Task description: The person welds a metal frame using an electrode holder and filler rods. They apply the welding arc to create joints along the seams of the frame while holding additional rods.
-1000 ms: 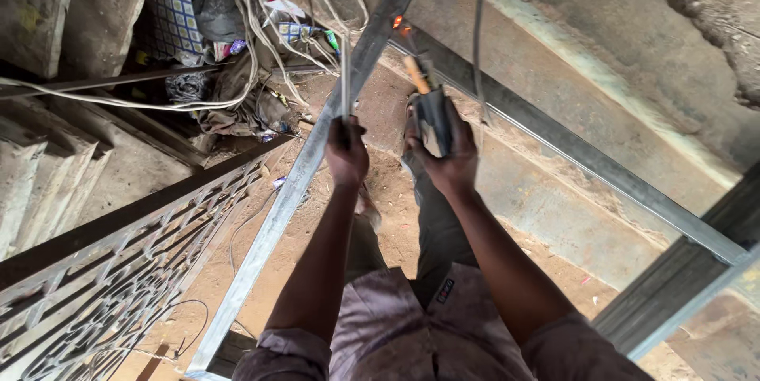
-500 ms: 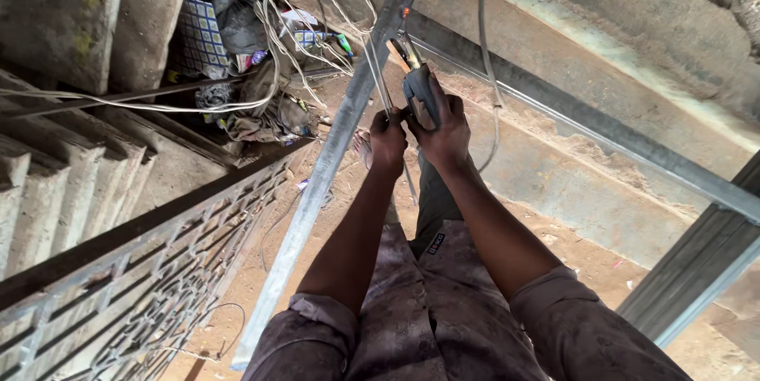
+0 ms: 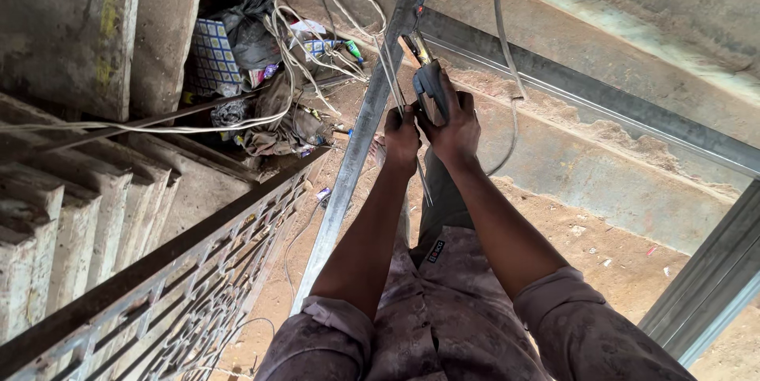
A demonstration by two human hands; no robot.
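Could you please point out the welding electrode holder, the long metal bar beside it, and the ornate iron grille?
Welding electrode holder (image 3: 428, 80), head view, on its dark body.
Long metal bar (image 3: 360, 140), head view, mid-length on its flat face.
Ornate iron grille (image 3: 198, 286), head view, on its scrollwork.

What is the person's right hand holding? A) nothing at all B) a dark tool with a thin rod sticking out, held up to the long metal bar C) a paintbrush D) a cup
B: the right hand is wrapped around a dark tool whose thin rod runs beside the slanting metal bar, with the left hand close beside it.
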